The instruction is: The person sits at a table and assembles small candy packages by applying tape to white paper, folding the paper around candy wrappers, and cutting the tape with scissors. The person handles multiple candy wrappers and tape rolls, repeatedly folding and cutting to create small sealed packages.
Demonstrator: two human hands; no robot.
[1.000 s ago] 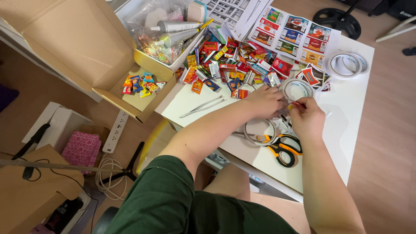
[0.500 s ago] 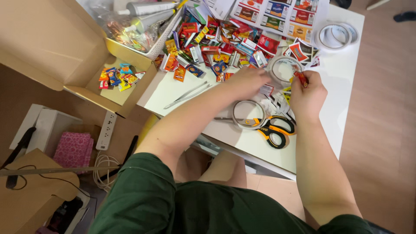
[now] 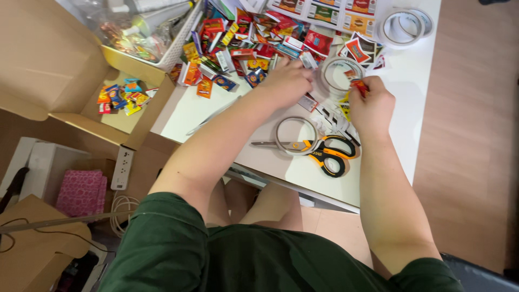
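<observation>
Shifted slightly since half a second ago: left hand (image 3: 289,81) now further up among the miniature packets, right hand (image 3: 372,105) about where it was; scissors unmoved.

Left forearm running from 7 o'clock toward 1 o'clock across the white worktop (image 3: 416,103). Left hand palm down, fingers curled onto the edge of the pile of small coloured paper packets (image 3: 238,46); whether anything is pinched underneath, cannot tell.

Right forearm rising nearly straight from 6 o'clock to 12 o'clock. Right hand closed, thumb and fingertips pinching a small red and yellow packet piece (image 3: 358,86) at its top edge, just at 5 o'clock of a clear tape roll (image 3: 339,73). Piece too small to give a long axis.

Below the hands, scissors with orange and black handles (image 3: 324,151) flat on worktop, long axis roughly 9 to 3 o'clock, blades pointing to 9 o'clock, handles at the 3 o'clock end. Second clear tape roll (image 3: 294,135) lying over the blades. Cut white paper scraps (image 3: 332,119) between scissors and right hand.

At 1 o'clock of the right hand, well apart, two stacked tape rolls (image 3: 405,24) near the worktop's far corner. Printed sheets of packet designs (image 3: 330,11) at 12 o'clock. Open cardboard box (image 3: 54,70) at 9 o'clock, a few coloured packets (image 3: 119,97) lying on its flap.
</observation>
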